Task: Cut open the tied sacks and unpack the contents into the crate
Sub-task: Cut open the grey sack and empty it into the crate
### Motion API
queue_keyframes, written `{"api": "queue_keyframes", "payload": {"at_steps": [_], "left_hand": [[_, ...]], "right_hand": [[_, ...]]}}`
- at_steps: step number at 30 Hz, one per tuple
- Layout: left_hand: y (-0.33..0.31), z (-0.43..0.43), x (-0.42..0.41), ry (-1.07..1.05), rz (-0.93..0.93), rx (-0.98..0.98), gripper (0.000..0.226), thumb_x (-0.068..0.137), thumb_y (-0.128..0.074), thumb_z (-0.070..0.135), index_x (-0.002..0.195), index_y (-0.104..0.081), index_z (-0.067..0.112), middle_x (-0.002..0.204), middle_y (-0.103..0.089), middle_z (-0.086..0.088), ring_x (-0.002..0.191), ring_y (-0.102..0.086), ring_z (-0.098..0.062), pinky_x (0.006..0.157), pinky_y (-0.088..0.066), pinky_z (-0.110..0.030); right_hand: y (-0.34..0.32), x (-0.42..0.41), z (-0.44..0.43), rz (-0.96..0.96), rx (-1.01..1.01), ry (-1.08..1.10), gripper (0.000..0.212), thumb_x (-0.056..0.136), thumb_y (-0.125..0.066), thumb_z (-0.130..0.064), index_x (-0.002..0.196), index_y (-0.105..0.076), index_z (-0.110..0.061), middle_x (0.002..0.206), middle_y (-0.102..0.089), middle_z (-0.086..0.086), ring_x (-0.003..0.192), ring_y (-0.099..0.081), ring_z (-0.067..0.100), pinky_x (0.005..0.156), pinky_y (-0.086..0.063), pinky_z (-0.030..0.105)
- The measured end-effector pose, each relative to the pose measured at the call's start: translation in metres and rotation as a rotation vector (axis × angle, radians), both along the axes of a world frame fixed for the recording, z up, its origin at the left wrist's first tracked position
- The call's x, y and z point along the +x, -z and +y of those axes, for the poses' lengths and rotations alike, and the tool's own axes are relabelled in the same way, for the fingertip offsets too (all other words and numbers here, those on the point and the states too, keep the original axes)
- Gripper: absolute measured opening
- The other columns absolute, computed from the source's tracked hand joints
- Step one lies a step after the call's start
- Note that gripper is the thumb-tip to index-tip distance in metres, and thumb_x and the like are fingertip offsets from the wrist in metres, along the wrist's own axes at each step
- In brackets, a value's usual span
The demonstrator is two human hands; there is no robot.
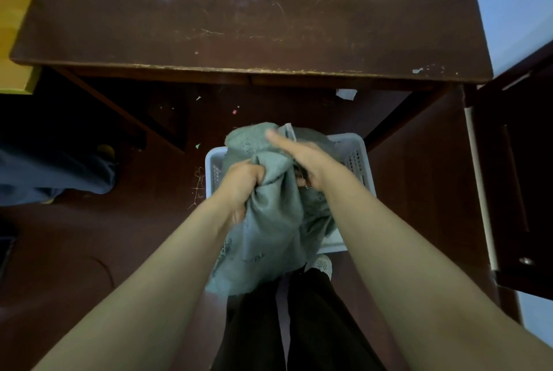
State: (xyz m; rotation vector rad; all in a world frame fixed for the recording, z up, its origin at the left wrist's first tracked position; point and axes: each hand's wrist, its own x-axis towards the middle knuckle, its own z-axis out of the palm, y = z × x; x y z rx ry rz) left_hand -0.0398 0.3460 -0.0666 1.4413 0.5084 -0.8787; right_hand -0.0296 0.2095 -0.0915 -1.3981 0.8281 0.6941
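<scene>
A grey-green woven sack [275, 221] hangs bunched over a white perforated plastic crate [357, 143] on the floor and hides most of the crate's inside. My left hand [242, 185] grips a fistful of the sack's cloth at its left side. My right hand [305, 155] lies across the top of the sack, its fingers stretched forward and blurred. Something small and dark shows under its palm, too hidden to identify. A pale strip [289, 131] sticks up from the sack's far end.
A scratched dark wooden table [254, 11] stands just beyond the crate. Another person's trouser leg [59, 173] is at the left. A dark cabinet door [514, 176] is at the right. My own legs and white shoe [321, 264] stand right behind the crate. Scraps litter the floor.
</scene>
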Motion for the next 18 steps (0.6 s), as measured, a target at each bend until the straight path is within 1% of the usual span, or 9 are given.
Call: {"api": "queue_keyframes", "payload": {"at_steps": [2, 4, 7, 8, 10, 12, 13, 15, 18], "left_hand": [[0.005, 0.007, -0.006, 0.011, 0.104, -0.018, 0.032, 0.066, -0.047, 0.003, 0.076, -0.075, 0.013, 0.071, -0.07, -0.013, 0.068, -0.068, -0.028, 0.064, -0.056, -0.036], [0.021, 0.02, -0.007, -0.076, 0.143, -0.052, 0.024, 0.071, -0.055, 0.024, 0.083, -0.072, 0.012, 0.091, -0.072, -0.015, 0.088, -0.068, -0.031, 0.083, -0.054, -0.044], [0.064, 0.046, -0.006, -0.354, 0.239, 0.212, 0.056, 0.082, -0.054, 0.05, 0.116, -0.059, 0.006, 0.116, -0.062, -0.014, 0.103, -0.059, -0.032, 0.094, -0.047, -0.044], [0.078, 0.053, -0.008, -0.389, 0.276, 0.327, 0.066, 0.083, -0.054, 0.055, 0.13, -0.051, 0.008, 0.127, -0.056, -0.013, 0.112, -0.055, -0.034, 0.098, -0.044, -0.048], [0.104, 0.062, -0.016, -0.348, 0.395, 0.379, 0.086, 0.08, -0.051, 0.068, 0.144, -0.034, 0.013, 0.147, -0.038, -0.016, 0.129, -0.039, -0.042, 0.105, -0.031, -0.06], [0.125, 0.06, -0.026, -0.342, 0.579, 0.296, 0.105, 0.07, -0.048, 0.082, 0.148, -0.022, 0.018, 0.156, -0.017, -0.016, 0.137, -0.022, -0.048, 0.097, -0.026, -0.073], [0.134, 0.057, -0.029, -0.399, 0.655, 0.229, 0.112, 0.064, -0.052, 0.084, 0.148, -0.02, 0.018, 0.156, -0.015, -0.016, 0.135, -0.022, -0.051, 0.088, -0.032, -0.074], [0.151, 0.048, -0.032, -0.577, 0.72, 0.043, 0.117, 0.056, -0.061, 0.082, 0.146, -0.027, 0.014, 0.149, -0.029, -0.021, 0.123, -0.04, -0.051, 0.074, -0.048, -0.066], [0.161, 0.03, -0.017, -0.572, 0.685, -0.297, 0.111, 0.048, -0.06, 0.087, 0.131, -0.052, 0.014, 0.126, -0.056, -0.024, 0.106, -0.059, -0.047, 0.081, -0.051, -0.06]], "right_hand": [[0.007, 0.001, 0.008, -0.042, -0.139, -0.016, 0.021, 0.076, -0.075, -0.027, 0.091, -0.066, -0.015, 0.082, -0.066, 0.005, 0.084, -0.064, 0.023, 0.068, -0.052, 0.03], [0.015, 0.002, 0.007, -0.078, -0.207, 0.049, 0.01, 0.077, -0.069, -0.006, 0.086, -0.068, -0.009, 0.079, -0.067, 0.005, 0.079, -0.065, 0.022, 0.066, -0.055, 0.029], [0.022, -0.002, -0.001, -0.064, -0.262, 0.118, 0.011, 0.068, -0.067, -0.003, 0.073, -0.066, -0.012, 0.077, -0.067, 0.007, 0.068, -0.063, 0.019, 0.064, -0.055, 0.03], [0.025, -0.004, -0.004, -0.05, -0.269, 0.122, 0.01, 0.066, -0.066, -0.002, 0.069, -0.063, -0.012, 0.073, -0.065, 0.005, 0.064, -0.061, 0.017, 0.058, -0.052, 0.027], [0.034, -0.009, -0.008, -0.03, -0.262, 0.121, 0.012, 0.063, -0.062, 0.001, 0.065, -0.056, -0.009, 0.065, -0.058, 0.003, 0.056, -0.057, 0.016, 0.048, -0.043, 0.02], [0.046, -0.016, -0.013, -0.008, -0.248, 0.115, 0.015, 0.06, -0.059, 0.002, 0.067, -0.051, -0.009, 0.062, -0.052, 0.003, 0.052, -0.054, 0.018, 0.048, -0.039, 0.02], [0.051, -0.019, -0.017, 0.007, -0.24, 0.104, 0.015, 0.06, -0.059, 0.002, 0.07, -0.052, -0.007, 0.064, -0.054, 0.005, 0.054, -0.056, 0.02, 0.049, -0.041, 0.021], [0.061, -0.027, -0.023, 0.047, -0.225, 0.054, 0.017, 0.062, -0.06, 0.0, 0.078, -0.057, -0.003, 0.072, -0.06, 0.009, 0.062, -0.061, 0.023, 0.05, -0.045, 0.022], [0.07, -0.038, -0.028, 0.058, -0.195, -0.092, 0.011, 0.064, -0.063, -0.001, 0.072, -0.058, -0.006, 0.068, -0.062, 0.008, 0.062, -0.062, 0.021, 0.047, -0.046, 0.02]]}}
